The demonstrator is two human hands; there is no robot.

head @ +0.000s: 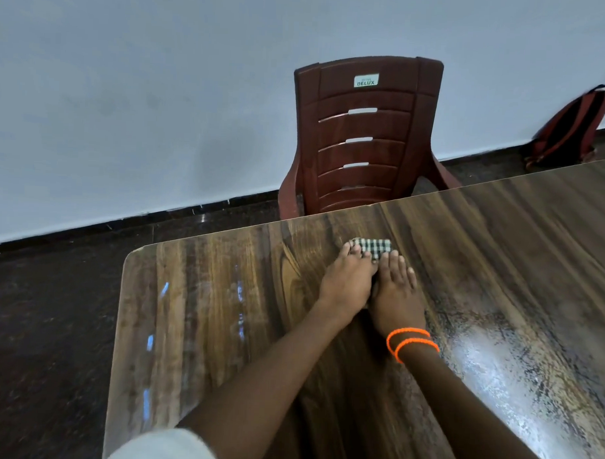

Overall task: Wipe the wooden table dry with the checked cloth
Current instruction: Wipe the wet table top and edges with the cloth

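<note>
Head view: both hands, left hand [349, 282] and right hand [396, 294], press flat fingers on the checked cloth [372, 248] mid-frame; the surface [533, 258] looks shiny at lower right, probably wet.

Chair [362, 135] backrest, top: white sticker [366, 80] w/ "DELUX"; small line above it too blurry to read.

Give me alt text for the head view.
Both hands, left hand and right hand, press a folded checked cloth flat on a wooden table near its far edge. A brown plastic chair stands beyond, a backpack against the wall.
</note>
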